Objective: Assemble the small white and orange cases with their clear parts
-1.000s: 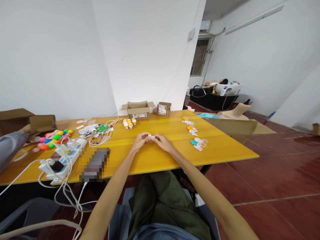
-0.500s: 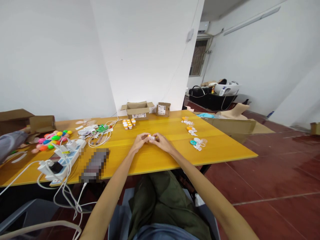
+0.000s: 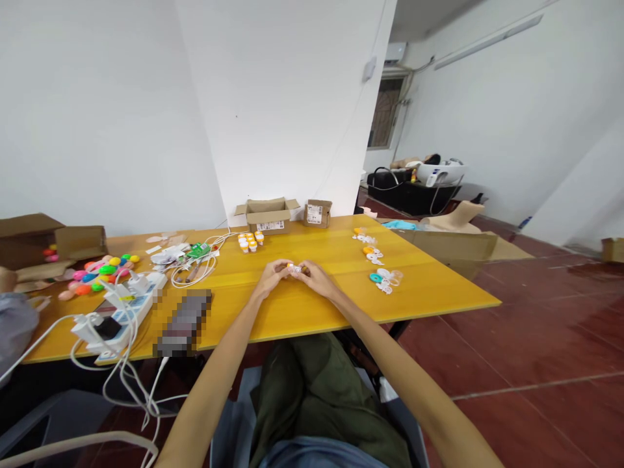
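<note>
Above the near middle of the table, my left hand and my right hand meet. Both have their fingers closed on one small white-and-orange plastic piece, partly covered by the fingertips and too small to name more closely. Farther back stands a cluster of small white pots with orange-yellow tops. To the right of my hands lie three groups of loose parts: a teal ring with white and clear pieces, an orange part with white pieces, and a similar orange-and-white group behind.
An open cardboard box and a smaller carton stand by the wall. On the left are a power strip with cables, a phone, colourful plastic balls and another person's sleeve.
The other person's arm at the far left has drawn back from the cardboard box. My hands stay in place, with the small piece turned slightly between the fingers.
</note>
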Demonstrator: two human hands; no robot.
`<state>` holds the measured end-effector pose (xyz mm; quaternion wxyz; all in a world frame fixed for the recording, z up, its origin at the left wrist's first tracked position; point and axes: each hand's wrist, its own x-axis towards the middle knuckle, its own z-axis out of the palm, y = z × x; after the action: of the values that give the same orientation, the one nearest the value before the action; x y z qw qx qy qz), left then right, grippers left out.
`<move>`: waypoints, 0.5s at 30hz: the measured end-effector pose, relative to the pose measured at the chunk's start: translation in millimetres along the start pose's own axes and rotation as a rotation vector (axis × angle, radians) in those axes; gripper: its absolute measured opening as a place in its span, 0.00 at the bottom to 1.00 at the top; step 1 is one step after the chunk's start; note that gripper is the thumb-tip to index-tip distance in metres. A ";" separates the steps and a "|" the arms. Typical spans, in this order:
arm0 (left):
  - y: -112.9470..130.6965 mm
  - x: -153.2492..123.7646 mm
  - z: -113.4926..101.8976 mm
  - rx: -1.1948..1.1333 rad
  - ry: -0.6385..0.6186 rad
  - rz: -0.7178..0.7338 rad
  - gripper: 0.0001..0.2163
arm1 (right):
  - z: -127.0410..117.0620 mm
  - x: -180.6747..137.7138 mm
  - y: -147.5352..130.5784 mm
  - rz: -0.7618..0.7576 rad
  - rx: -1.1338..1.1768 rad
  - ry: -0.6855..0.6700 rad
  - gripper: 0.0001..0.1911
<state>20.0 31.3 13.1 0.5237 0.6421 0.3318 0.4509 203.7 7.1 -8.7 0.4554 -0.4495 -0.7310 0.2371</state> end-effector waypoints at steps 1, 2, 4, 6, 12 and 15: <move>0.3 -0.1 0.1 0.001 0.003 0.002 0.20 | -0.3 0.0 0.2 -0.013 -0.017 0.004 0.16; 0.6 -0.3 0.2 0.003 0.004 0.004 0.20 | -0.4 -0.1 0.2 -0.017 -0.026 0.007 0.17; 1.4 -0.7 0.6 0.007 0.001 0.006 0.20 | -0.3 -0.4 0.2 0.005 -0.014 0.003 0.17; 2.1 -0.9 1.0 0.010 -0.004 0.004 0.20 | -0.2 -0.8 -0.2 0.032 0.009 -0.007 0.18; 1.4 -0.6 0.9 0.009 0.005 -0.009 0.19 | -1.2 -0.8 -3.7 -0.026 -0.042 0.014 0.17; 0.5 -0.5 0.3 0.012 -0.005 -0.006 0.19 | -1.0 -1.7 -3.8 0.025 0.001 0.003 0.16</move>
<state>20.0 30.6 13.5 0.5222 0.6453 0.3349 0.4457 203.2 3.8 -6.2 0.4538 -0.4588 -0.7244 0.2426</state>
